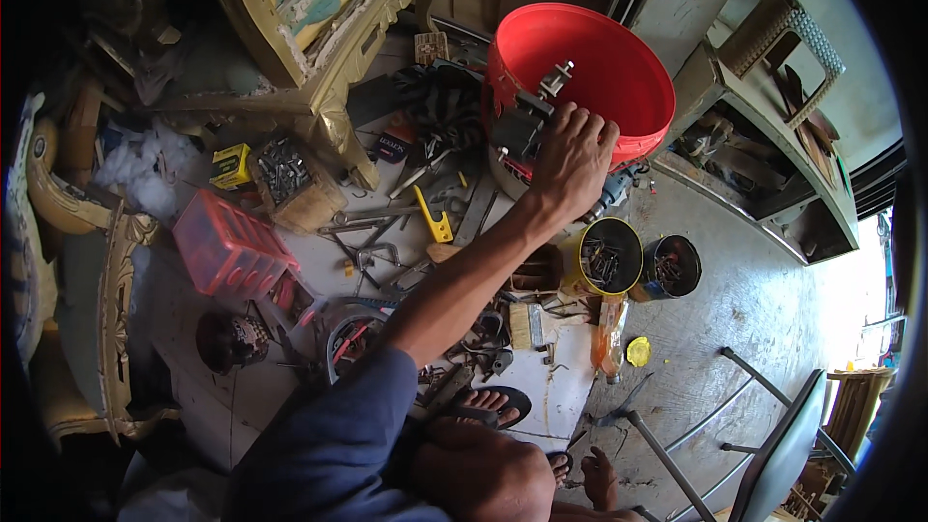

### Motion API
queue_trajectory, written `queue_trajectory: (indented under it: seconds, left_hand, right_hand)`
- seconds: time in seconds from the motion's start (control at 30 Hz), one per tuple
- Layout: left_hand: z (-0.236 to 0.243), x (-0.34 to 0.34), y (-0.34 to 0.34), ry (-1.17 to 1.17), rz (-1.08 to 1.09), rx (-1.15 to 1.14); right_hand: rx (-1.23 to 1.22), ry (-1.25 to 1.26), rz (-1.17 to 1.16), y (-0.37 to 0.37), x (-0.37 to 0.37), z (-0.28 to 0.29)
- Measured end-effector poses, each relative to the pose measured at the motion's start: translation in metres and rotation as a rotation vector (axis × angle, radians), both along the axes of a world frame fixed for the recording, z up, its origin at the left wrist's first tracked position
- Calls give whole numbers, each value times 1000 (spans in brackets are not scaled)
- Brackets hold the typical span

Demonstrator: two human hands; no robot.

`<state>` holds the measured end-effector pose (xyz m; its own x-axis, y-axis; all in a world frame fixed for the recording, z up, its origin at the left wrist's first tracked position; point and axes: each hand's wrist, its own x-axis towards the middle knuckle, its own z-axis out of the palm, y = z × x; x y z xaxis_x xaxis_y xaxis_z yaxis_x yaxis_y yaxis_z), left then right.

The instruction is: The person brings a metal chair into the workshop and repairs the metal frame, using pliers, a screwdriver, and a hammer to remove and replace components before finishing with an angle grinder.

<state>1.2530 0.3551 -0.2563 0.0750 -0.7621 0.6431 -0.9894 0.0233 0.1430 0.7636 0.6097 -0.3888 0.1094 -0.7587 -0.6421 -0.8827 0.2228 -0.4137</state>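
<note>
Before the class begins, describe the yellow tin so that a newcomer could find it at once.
Start at the big red bucket. Below it in the picture, the yellow tin stands just left of a dark tin. Unlike that smaller neighbour, it has a bright yellow rim.

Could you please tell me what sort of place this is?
It is probably a repair workshop, perhaps for furniture. The signs are the yellow tool lying among other tools, the yellow-rimmed tin of small metal parts, and the worn gold furniture frame.
</note>
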Motion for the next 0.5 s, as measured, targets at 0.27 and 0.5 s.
queue_trajectory:
  seconds: [0.27, 0.5]
  left_hand:
    - [1, 28, 37, 18, 324, -170]
    - [22, 87, 67, 404, 166, -210]
  right_hand:
    - [135, -367, -234, 31, -89, -105]
    - [94, -256, -90, 17, -70, -84]
